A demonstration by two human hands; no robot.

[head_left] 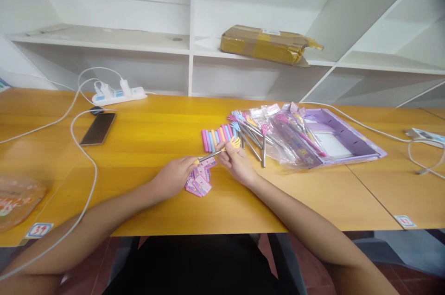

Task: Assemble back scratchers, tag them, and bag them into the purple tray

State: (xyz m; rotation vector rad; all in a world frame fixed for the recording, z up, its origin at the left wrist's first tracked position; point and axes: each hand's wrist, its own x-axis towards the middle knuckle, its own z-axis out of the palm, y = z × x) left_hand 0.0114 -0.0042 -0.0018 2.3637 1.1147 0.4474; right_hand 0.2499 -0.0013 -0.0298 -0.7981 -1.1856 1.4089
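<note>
A yellow-headed back scratcher with a thin metal rod is stretched between both hands above the table. My left hand is closed around its yellow grip end. My right hand pinches the rod just below the hand-shaped head. Beneath the rod lies a loose pile of pink and purple cards. Just beyond my hands, pink, blue and orange tubes lie side by side in a row. More back scratchers with pink, blue and orange hand heads lie right of my right hand.
Clear plastic bags lie against a purple open box at the right. A phone, a power strip and white cables are on the left. A taped parcel rests on the white shelf behind the table.
</note>
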